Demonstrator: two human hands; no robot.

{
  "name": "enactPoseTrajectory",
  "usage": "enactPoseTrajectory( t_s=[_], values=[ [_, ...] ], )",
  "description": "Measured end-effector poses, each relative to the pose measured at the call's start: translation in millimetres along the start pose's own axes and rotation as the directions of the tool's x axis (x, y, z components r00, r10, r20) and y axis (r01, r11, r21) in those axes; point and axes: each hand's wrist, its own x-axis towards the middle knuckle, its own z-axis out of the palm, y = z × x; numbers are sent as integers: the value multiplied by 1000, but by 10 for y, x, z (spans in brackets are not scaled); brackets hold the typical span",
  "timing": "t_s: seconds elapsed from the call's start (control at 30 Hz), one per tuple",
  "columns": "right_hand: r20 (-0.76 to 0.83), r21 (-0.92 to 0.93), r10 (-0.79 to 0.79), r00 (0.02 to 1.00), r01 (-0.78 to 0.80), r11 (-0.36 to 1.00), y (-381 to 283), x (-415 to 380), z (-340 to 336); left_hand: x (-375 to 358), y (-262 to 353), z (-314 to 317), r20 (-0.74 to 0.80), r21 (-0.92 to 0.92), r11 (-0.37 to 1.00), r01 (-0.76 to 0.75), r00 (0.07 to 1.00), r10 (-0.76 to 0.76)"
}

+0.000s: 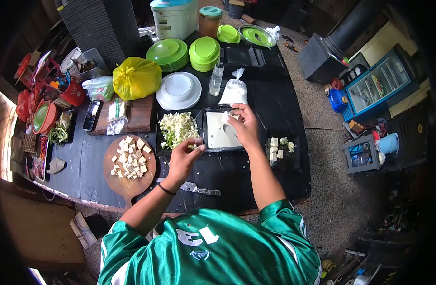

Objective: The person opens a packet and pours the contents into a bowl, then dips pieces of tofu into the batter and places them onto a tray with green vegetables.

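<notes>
My right hand (241, 126) is over a black tray of white batter (218, 133), its fingers pinched on a small pale piece (226, 118). Close to the tray's lower left corner is my left hand (185, 159), thumb and fingers bent with a gap between them, nothing visible in it. Left of the batter sits a tray of chopped cabbage (176, 127). Pale cubes (131, 159) cover a round wooden board (114, 179). On the right, a black tray (290, 156) holds several coated white pieces (273, 147).
A knife (199, 189) lies near the table's front edge. Behind the trays are a bag of white powder (234, 91), a clear bottle (216, 80), white plates (178, 90), green plates (204, 53) and a yellow bag (136, 78). A phone (92, 115) lies at left.
</notes>
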Motion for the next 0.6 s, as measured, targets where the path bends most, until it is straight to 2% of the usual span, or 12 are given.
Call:
enactPoseTrajectory(
  t_s=[0.03,0.07,0.13,0.3,0.33,0.47,0.6],
  values=[
    [13,-4,-18,1000,18,1000,-10,-18,-14,93,116,101,20,77,996,-32,999,31],
    [8,-3,-21,1000,21,1000,-15,-30,-20,192,195,186,25,80,996,-36,999,34],
    [6,20,-41,999,40,999,-17,-51,-26,368,296,347,57,343,934,-96,995,81],
    [43,30,80,996,-82,996,124,-34,-124,776,-50,540,45,217,974,-72,997,64],
    [43,83,79,996,-83,993,211,-26,-133,737,36,625,32,217,968,-127,992,123],
    [83,100,166,983,-173,980,383,-43,-195,830,-106,640,31,265,964,-22,999,15],
    [104,85,154,983,-163,983,612,-50,-218,823,-166,691,21,281,959,48,998,-56]
  ],
)
